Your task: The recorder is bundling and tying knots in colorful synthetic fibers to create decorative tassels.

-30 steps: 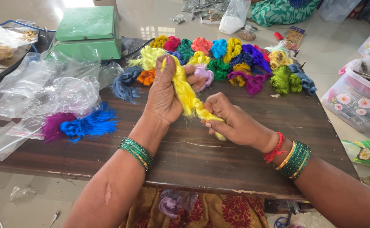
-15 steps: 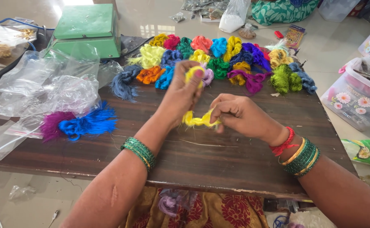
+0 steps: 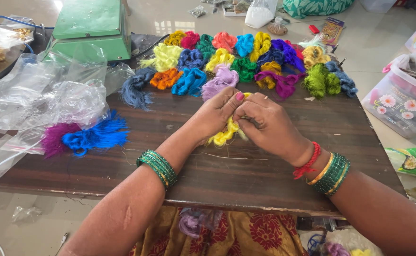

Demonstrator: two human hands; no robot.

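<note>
A yellow bundle of silk thread (image 3: 224, 135) is pinched between both hands over the middle of the dark wooden table (image 3: 246, 185). My left hand (image 3: 215, 114) grips its upper part from the left. From the right, my right hand (image 3: 267, 125) closes over it, fingers touching the left hand. Only the lower end of the bundle shows; the rest is hidden inside the hands. Both wrists wear green bangles.
Several coloured thread bundles (image 3: 246, 61) lie in rows along the table's far side. Blue (image 3: 96, 136) and magenta tassels (image 3: 54, 138) lie at the left beside crumpled clear plastic bags (image 3: 51, 95). A green machine (image 3: 92, 28) stands at the back left; a plastic box (image 3: 402, 95) sits right.
The long yellow strand that was stretched out between the hands has been folded into a small wad. Both hands have come together over it, nearer the table's middle.
</note>
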